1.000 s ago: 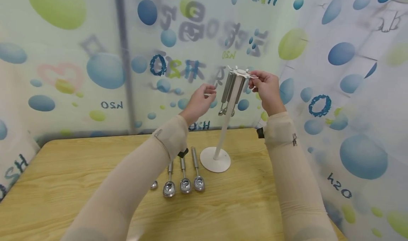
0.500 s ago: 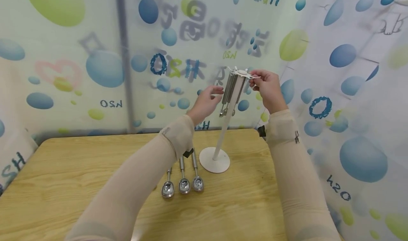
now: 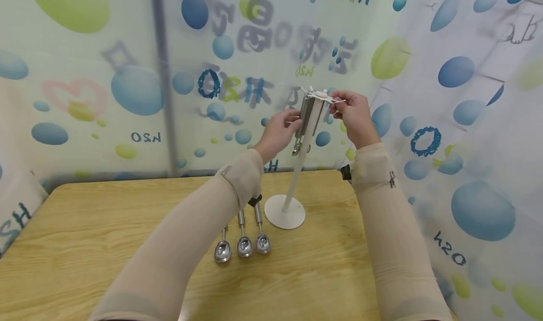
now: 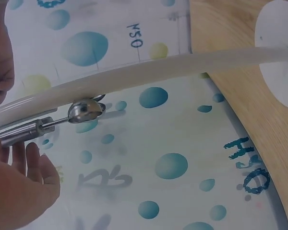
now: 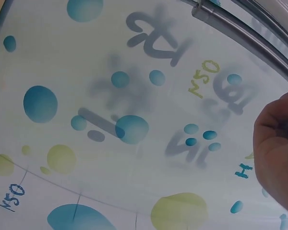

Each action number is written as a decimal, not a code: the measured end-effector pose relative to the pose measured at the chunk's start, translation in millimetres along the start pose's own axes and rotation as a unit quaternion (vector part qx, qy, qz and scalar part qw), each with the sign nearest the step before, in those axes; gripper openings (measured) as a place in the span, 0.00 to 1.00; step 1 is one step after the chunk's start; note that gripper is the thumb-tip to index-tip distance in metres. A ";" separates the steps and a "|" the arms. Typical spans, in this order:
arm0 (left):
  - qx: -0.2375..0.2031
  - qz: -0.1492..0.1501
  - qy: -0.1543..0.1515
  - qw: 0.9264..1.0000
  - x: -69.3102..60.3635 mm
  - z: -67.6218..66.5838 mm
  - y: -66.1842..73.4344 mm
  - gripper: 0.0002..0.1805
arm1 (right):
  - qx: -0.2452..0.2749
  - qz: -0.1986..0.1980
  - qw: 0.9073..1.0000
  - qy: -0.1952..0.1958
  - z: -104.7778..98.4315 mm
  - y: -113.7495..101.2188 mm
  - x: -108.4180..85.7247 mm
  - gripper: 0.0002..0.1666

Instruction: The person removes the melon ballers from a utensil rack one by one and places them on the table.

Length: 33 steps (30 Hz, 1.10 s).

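Note:
A white stand [image 3: 298, 172] with a round base and a top ring of hooks leans slightly to the right. Steel scoops with tube handles hang from its top. My left hand [image 3: 277, 132] has its thumb and fingers around the handle of one hanging scoop [image 4: 26, 133], whose rounded bowl points down beside the pole. At the top of the stand, my right hand [image 3: 355, 119] pinches one white hook between thumb and fingers. In the right wrist view, the right hand is partly cut off below a hanging steel handle [image 5: 245, 40].
Three more steel scoops lie side by side on the wooden table [image 3: 322, 274], left of the stand's base [image 3: 285, 212]: a left scoop [image 3: 222, 251], a middle scoop [image 3: 244, 246] and a right scoop [image 3: 262, 243]. A printed curtain [image 3: 140, 165] hangs behind and to the right.
My left hand has moved right and reached the handle of a hanging scoop. The right hand stays at the hook. My left sleeve now hides a small scoop bowl seen earlier.

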<state>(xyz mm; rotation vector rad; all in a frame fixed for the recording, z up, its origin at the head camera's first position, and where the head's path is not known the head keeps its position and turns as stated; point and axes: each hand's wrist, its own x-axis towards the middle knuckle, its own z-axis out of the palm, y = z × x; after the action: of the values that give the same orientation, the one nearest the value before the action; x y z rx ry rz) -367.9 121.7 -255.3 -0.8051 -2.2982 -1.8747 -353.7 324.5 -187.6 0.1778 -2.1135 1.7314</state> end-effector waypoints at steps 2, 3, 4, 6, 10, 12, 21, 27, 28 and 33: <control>0.000 0.005 -0.001 1.000 0.1 1.2 1.7 0.22 | -0.006 -0.001 1.000 -0.002 0.3 -1.3 0.1 0.13; 0.000 0.006 -0.001 1.000 -0.3 1.5 2.6 0.22 | -0.006 0.000 1.000 -0.004 0.6 -2.1 0.2 0.13; 0.001 0.007 -0.002 1.000 -0.4 2.0 3.1 0.22 | -0.008 0.001 1.000 -0.004 0.8 -2.5 0.0 0.13; 0.002 0.007 -0.001 1.000 -0.3 2.8 3.3 0.23 | -0.008 0.002 1.000 -0.007 0.9 -2.9 0.3 0.12; 0.004 0.007 -0.004 1.000 -0.7 2.8 3.4 0.23 | -0.006 0.003 1.000 -0.014 0.7 -2.1 2.7 0.13; 0.005 0.007 -0.004 1.000 -1.0 2.5 3.4 0.22 | 0.001 0.005 1.000 -0.022 0.0 -1.5 4.2 0.14; -0.012 0.006 0.004 1.000 -5.6 -6.3 4.0 0.21 | 0.053 0.028 0.997 -0.044 3.4 1.9 10.2 0.14; -0.024 0.005 0.005 1.000 -9.1 -8.3 4.9 0.21 | 0.061 0.026 0.997 -0.048 3.2 3.9 10.4 0.14; -0.025 0.005 0.006 1.000 -9.5 -8.2 5.0 0.21 | 0.061 0.026 0.997 -0.051 3.2 4.0 10.1 0.15; -0.029 0.000 0.011 1.000 -12.5 -7.4 7.0 0.20 | 0.051 0.025 0.997 -0.058 4.2 4.8 9.4 0.20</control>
<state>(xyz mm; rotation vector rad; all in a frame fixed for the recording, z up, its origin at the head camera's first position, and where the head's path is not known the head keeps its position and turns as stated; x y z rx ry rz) -356.2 111.3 -251.8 -0.7873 -2.2402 -1.9475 -364.8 322.9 -189.1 0.2622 -2.1282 1.9010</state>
